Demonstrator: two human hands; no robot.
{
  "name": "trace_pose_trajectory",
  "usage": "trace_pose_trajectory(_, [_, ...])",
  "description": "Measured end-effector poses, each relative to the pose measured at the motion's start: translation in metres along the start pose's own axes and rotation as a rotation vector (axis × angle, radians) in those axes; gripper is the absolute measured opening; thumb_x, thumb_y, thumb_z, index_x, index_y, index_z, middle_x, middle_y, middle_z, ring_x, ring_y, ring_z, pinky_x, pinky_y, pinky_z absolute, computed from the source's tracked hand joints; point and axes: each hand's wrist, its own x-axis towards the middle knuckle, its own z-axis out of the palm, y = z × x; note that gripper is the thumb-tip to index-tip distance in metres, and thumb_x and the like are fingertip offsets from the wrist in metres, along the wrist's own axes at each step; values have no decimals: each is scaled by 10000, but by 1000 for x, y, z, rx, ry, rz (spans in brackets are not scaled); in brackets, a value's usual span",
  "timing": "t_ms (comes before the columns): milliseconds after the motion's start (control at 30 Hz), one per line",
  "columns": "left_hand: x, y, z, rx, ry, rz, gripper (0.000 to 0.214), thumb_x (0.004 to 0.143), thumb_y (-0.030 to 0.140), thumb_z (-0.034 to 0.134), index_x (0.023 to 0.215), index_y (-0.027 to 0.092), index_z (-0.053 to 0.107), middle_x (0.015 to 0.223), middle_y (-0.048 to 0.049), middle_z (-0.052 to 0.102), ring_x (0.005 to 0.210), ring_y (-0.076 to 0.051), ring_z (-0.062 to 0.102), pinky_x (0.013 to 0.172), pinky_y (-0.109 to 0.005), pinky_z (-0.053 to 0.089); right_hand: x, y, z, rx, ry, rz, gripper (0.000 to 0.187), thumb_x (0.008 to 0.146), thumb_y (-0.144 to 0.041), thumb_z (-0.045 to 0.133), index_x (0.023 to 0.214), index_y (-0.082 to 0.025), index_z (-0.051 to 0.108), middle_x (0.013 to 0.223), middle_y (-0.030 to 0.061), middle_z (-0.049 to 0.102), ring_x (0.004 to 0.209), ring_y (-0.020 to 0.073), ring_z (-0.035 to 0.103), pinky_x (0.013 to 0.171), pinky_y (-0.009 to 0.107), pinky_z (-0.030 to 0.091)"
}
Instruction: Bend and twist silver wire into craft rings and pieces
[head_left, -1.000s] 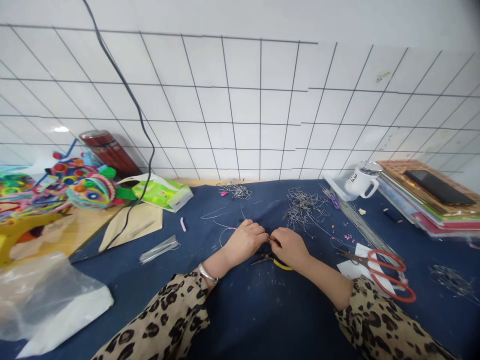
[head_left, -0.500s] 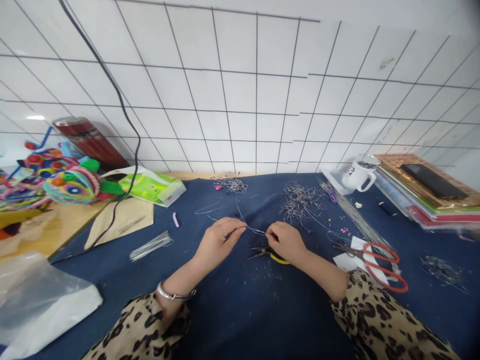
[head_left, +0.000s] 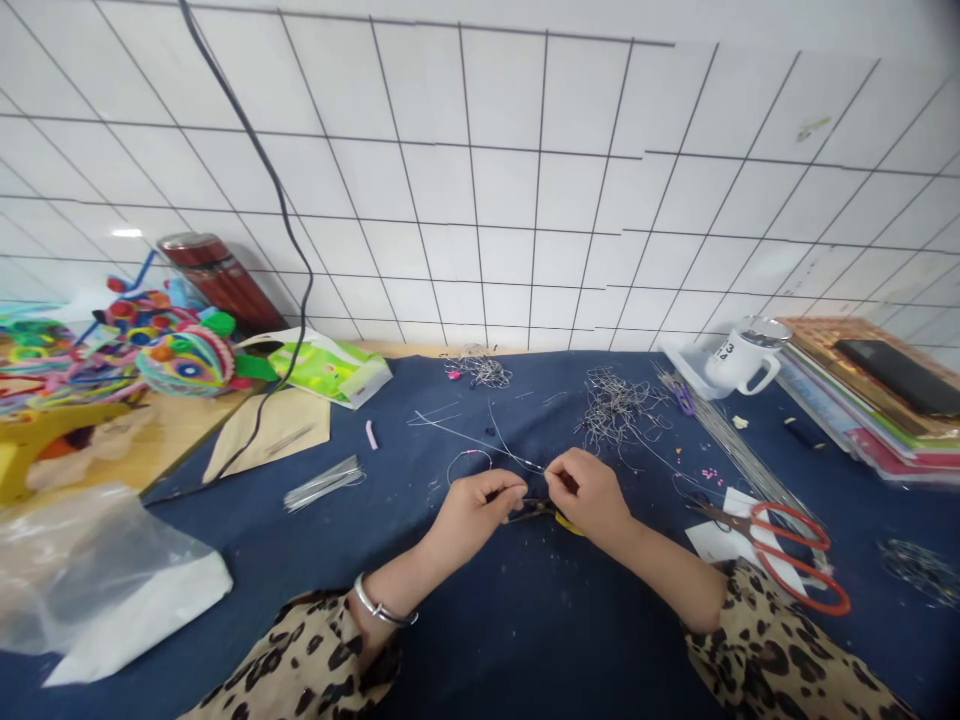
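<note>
My right hand (head_left: 589, 492) pinches thin silvery wires (head_left: 480, 437) near their crossing; their loose ends stretch up and to the left. Close beside it on the left, my left hand (head_left: 476, 510) is closed, thumb and forefinger pressed together. A thin wire loop with small pink beads (head_left: 472, 452) rises from behind this hand and seems to run into its fingers, though the hold itself is partly hidden. Under the two hands lie pliers with yellow handles (head_left: 570, 524), mostly covered by the right hand.
Tangled wire (head_left: 619, 408) lies beyond my right hand. Red-handled scissors (head_left: 799, 555) rest on white paper at right, near long straight wires (head_left: 739, 455) and a white mug (head_left: 742, 360). Left are a wire bundle (head_left: 322, 484), a green packet (head_left: 326, 368) and a plastic bag (head_left: 112, 580).
The camera view has turned slightly left. My left hand has let its grip on the crossing wires go and sits lower, nearer my right hand. The beaded loop now shows above it.
</note>
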Motion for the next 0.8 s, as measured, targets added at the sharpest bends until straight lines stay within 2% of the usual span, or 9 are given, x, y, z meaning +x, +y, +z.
trace_pose_trajectory(200, [-5, 3, 11, -459, -44, -209, 243, 762, 320, 618, 945, 161, 615, 696, 8, 567, 499, -59, 455, 421, -168, 315, -7, -16, 0, -18, 25, -188, 135, 821, -151, 473, 723, -168, 564, 709, 29, 552, 721, 141, 499, 705, 278, 396])
trace_pose_trajectory(333, [-8, 7, 10, -674, -69, -235, 272, 727, 288, 670, 957, 161, 600, 636, 31, 511, 506, -56, 448, 416, -157, 316, -9, -20, 0, 13, 31, -255, 126, 830, -142, 473, 787, -164, 589, 737, 38, 580, 729, 144, 514, 716, 290, 413])
trace_pose_trajectory(567, [-7, 4, 8, -706, -16, -221, 191, 711, 251, 692, 859, 143, 637, 633, 5, 549, 561, -78, 485, 468, -178, 384, -8, -17, 1, 25, 44, -271, 93, 824, -148, 506, 807, -166, 596, 763, 39, 599, 743, 145, 529, 724, 297, 428])
trace_pose_trajectory(800, [-6, 1, 1, -673, -38, -216, 142, 739, 250, 667, 817, 138, 630, 581, 0, 568, 544, -83, 510, 482, -180, 402, -6, -13, -1, 11, 23, -274, 89, 828, -165, 513, 805, -172, 598, 769, 37, 605, 746, 146, 537, 730, 301, 432])
